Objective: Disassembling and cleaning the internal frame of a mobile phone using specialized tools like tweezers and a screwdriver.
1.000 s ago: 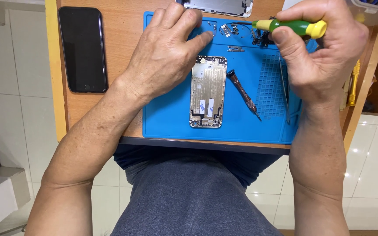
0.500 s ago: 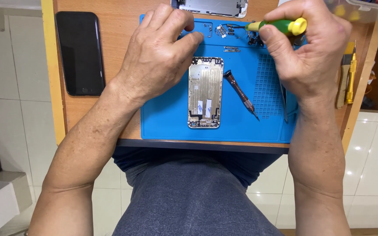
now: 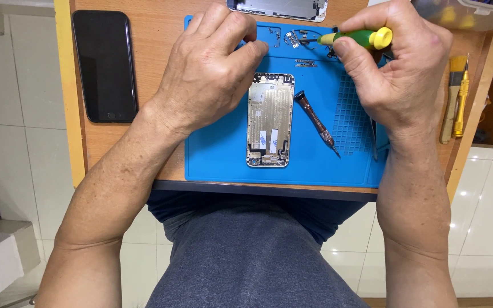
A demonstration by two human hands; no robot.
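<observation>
While the right hand (image 3: 397, 68) grips the green-and-yellow screwdriver (image 3: 356, 39) at the mat's far edge, its long axis lies crosswise, tip pointing left toward small metal parts (image 3: 293, 37). The left hand (image 3: 209, 68) rests curled and empty on the blue mat (image 3: 223, 148), nearer the opened phone shell (image 3: 270, 118) than before. The tip itself is hard to make out.

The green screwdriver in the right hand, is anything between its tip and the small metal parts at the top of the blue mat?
Nothing visible. The green screwdriver points left, its tip at the small metal parts; the left hand rests beside them.
</observation>
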